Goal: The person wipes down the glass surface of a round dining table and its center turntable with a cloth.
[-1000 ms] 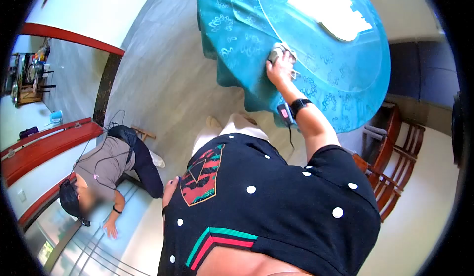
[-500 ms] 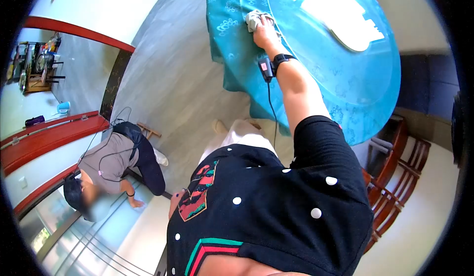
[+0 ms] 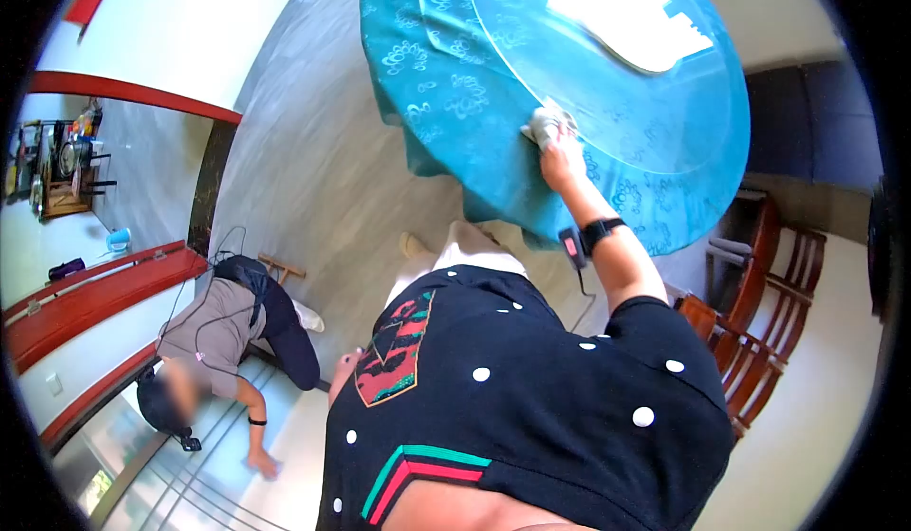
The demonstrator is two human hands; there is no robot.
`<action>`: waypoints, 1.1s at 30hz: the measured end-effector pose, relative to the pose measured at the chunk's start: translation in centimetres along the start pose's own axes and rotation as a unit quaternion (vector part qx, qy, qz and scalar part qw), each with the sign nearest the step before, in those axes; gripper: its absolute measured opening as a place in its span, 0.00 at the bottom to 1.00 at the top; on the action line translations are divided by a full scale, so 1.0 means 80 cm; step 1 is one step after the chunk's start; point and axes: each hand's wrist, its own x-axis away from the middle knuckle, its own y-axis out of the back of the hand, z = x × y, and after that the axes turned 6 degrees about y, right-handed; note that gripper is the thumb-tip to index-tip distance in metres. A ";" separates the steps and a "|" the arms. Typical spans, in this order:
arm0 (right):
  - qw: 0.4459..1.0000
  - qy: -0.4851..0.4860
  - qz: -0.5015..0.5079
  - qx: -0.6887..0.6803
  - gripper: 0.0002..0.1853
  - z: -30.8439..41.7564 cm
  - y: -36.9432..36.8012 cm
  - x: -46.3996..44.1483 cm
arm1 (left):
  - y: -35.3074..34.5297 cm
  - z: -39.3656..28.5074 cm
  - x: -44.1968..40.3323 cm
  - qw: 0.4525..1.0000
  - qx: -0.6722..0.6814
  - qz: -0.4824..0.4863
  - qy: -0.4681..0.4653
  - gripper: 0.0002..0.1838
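My right hand (image 3: 564,158) is closed on a crumpled pale grey rag (image 3: 548,127). The rag presses against the near edge of the clear round glass turntable (image 3: 607,104), where it meets the teal patterned tablecloth (image 3: 465,99). A black strap with a small wired box sits on my right wrist. Low at my left side, part of my left hand (image 3: 345,370) shows beside my black shirt; most of it is hidden, so its fingers cannot be made out.
A co-worker (image 3: 213,332) bends over at the left, one hand against a glass panel (image 3: 218,427). A small wooden stool (image 3: 282,268) stands by them. Wooden chairs (image 3: 783,313) are at the right. Bright window reflections lie on the glass.
My right hand has drawn the rag nearer and to the right along the turntable's edge. The co-worker's hand has shifted slightly down. My view has tilted a little.
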 end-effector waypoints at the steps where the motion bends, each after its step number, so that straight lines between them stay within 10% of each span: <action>1: 1.000 -0.018 0.011 0.009 0.30 -0.014 -0.010 0.020 | 0.001 -0.019 0.010 1.000 0.015 -0.007 0.005 0.28; 10: 0.960 -0.270 0.073 0.002 0.51 0.030 0.031 0.051 | -0.006 -0.065 0.030 0.999 -0.001 0.002 -0.032 0.29; 15: 0.996 -0.075 0.019 -0.052 0.45 0.102 0.021 -0.031 | -0.038 0.046 -0.047 0.998 -0.042 0.030 -0.026 0.33; 22: 0.989 -0.042 -0.107 -0.095 0.34 0.156 -0.009 -0.205 | -0.041 0.094 -0.004 0.999 -0.050 0.019 0.000 0.34; 29: 0.927 0.334 0.009 -0.168 0.16 0.316 -0.021 -0.192 | -0.035 0.093 0.009 0.999 -0.035 0.006 0.010 0.34; 33: 0.892 0.302 0.112 -0.318 0.11 0.340 0.055 -0.154 | -0.032 0.098 -0.008 0.999 -0.028 0.013 0.007 0.34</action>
